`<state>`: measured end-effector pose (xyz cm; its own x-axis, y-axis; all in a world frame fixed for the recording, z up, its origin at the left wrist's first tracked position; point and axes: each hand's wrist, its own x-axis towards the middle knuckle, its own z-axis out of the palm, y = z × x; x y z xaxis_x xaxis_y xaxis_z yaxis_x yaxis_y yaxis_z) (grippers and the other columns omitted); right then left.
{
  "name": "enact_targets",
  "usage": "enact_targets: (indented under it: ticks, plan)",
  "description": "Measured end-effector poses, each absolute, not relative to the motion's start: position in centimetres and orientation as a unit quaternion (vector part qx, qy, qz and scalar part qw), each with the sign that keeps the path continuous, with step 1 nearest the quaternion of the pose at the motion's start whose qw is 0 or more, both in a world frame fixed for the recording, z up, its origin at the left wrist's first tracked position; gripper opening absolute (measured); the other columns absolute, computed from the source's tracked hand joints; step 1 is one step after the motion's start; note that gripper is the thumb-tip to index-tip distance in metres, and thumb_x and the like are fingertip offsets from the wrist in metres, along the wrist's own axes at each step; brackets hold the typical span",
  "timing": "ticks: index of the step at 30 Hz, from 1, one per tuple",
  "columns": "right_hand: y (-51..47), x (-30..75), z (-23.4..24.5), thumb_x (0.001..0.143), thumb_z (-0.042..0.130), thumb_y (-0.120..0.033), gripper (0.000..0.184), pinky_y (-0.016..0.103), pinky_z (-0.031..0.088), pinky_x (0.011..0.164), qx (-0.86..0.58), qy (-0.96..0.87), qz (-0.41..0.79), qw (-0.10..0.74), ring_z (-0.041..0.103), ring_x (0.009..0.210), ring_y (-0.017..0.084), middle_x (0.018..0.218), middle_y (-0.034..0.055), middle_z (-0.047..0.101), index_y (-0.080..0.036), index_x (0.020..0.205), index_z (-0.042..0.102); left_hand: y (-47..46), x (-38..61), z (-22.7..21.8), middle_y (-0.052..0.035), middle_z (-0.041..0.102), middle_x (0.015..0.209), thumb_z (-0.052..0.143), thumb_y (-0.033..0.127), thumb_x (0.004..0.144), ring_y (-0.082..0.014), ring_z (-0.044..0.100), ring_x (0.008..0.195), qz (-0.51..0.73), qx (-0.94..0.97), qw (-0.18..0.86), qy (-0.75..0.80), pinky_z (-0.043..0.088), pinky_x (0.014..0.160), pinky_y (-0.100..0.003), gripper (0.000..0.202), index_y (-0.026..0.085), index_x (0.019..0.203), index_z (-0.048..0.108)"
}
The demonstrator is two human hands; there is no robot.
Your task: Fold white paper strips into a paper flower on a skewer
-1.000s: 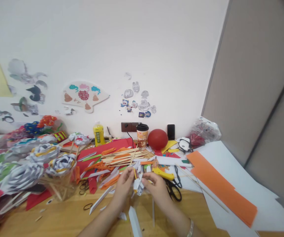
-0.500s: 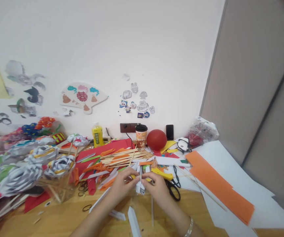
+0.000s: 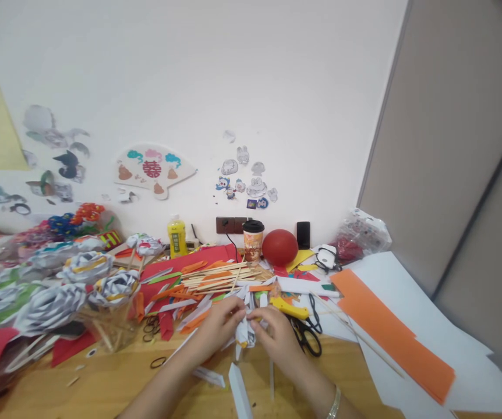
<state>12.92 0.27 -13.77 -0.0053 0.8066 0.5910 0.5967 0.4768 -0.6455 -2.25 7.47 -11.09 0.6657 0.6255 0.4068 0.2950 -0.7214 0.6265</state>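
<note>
- Left hand (image 3: 216,327): grip closed, fingertips pinched on the folded paper piece (image 3: 243,333).
- Right hand (image 3: 278,336): grip closed on the same piece from the other side; bracelet (image 3: 335,404) at the wrist.
- Folded paper piece: white with print, held just above the tabletop (image 3: 115,384), in front of the paper cup (image 3: 253,240).
- Wooden sticks (image 3: 216,274): a loose bundle between the cup and the hands.
- Scissors (image 3: 307,337): in front of the cup, to its right, just beside the right hand.
- Red ball (image 3: 279,247): just right of the cup.
- Yellow bottle (image 3: 176,235): left of the cup, by the wall.
- Paper flowers (image 3: 102,288): grouped well left of the cup.
- Orange sheet (image 3: 391,331): far right of the cup, on white paper.
- Fan cutout (image 3: 152,170): on the white wall, above and left of the cup.
</note>
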Motion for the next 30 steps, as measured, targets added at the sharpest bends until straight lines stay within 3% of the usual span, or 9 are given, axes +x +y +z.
enact_targets:
  ticks: [11,15,21,30]
  plan:
    - [-0.4,12.9,-12.9,0.085,0.046,-0.026,0.021,0.036,0.039,0.078,-0.44,-0.768,0.026,0.464,0.051,0.087,0.02,0.089,0.0045,0.066,-0.022,0.096,0.063,7.0,-1.6,-11.0,0.0024,0.049,0.058,0.045,0.03,0.077,-0.0142,0.044,0.057,0.393,0.812,0.303,0.307,0.035,0.055,-0.023,0.019,0.02,0.062,0.048]
    - [-0.6,12.9,-12.8,0.086,0.043,-0.023,0.021,0.035,0.039,0.078,-0.439,-0.775,0.026,0.454,0.05,0.084,0.019,0.084,0.0041,0.065,-0.021,0.089,0.064,7.3,-1.7,-11.5,0.0016,0.05,0.061,0.043,0.028,0.079,-0.0146,0.046,0.06,0.362,0.833,0.3,0.292,0.035,0.057,-0.023,0.018,0.019,0.065,0.049]
    - [-0.5,12.7,-13.1,0.086,0.046,-0.026,0.019,0.032,0.039,0.075,-0.45,-0.778,0.009,0.438,0.05,0.084,0.018,0.087,0.0047,0.063,-0.02,0.095,0.06,7.3,-1.8,-11.8,0.002,0.05,0.062,0.043,0.026,0.08,-0.0143,0.046,0.061,0.343,0.842,0.302,0.286,0.036,0.058,-0.023,0.016,0.019,0.067,0.05]
    - [-0.7,12.3,-13.5,0.083,0.047,-0.019,0.016,0.033,0.038,0.078,-0.46,-0.795,-0.035,0.395,0.048,0.085,0.019,0.086,0.0052,0.064,-0.02,0.092,0.061,7.7,-1.7,-12.6,0.002,0.049,0.063,0.045,0.029,0.079,-0.0144,0.045,0.062,0.353,0.821,0.337,0.296,0.036,0.059,-0.023,0.017,0.019,0.066,0.049]
